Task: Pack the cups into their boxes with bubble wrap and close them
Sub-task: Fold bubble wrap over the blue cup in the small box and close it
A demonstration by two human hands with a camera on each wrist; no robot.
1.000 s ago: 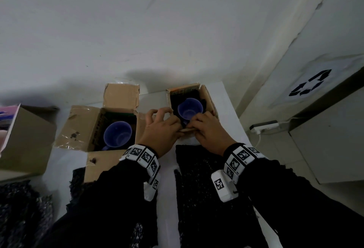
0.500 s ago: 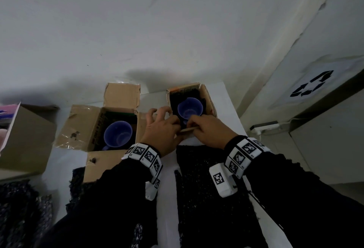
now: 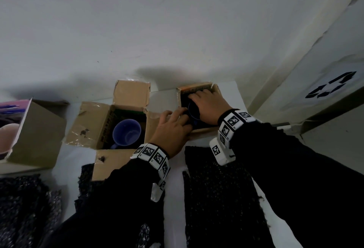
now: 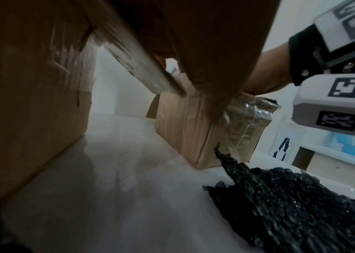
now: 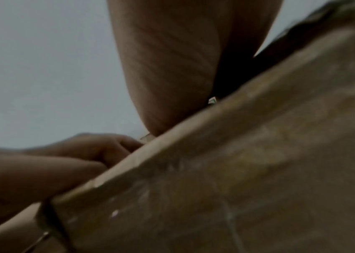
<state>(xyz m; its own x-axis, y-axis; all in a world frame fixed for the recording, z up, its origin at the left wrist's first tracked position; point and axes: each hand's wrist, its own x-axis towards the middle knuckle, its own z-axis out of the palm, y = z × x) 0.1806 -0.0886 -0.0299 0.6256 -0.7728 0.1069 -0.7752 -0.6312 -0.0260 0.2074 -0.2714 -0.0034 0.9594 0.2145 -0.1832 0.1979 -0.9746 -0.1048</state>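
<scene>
A white surface (image 3: pixel 173 188) against a wall is shown carrying two open cardboard boxes, each with a blue cup inside. The right box (image 3: pixel 215 92) stands at the far right corner of the surface; its cup (image 3: pixel 194 113) is seated upright inside and is largely covered by the hands. The right hand (image 3: pixel 208 108) is laid over the cup's mouth, fingers (image 3: pixel 194 96) reaching down into the dark interior beyond the rim; whether they are spread or pinching something cannot be told. The left hand (image 3: pixel 173 131) is rested on the box's near-left corner, its fingers (image 3: pixel 182 114) curled over the box edge beside the cup. In the left wrist view, the thumb is seen pressed against the outer wall of the right box (image 4: pixel 185 130). The left box (image 3: pixel 92 123), flaps splayed outward, holds the second cup (image 3: pixel 127 132), upright and uncovered. Sheets of black bubble wrap (image 3: pixel 218 194) are spread flat on the surface just in front of the boxes.
</scene>
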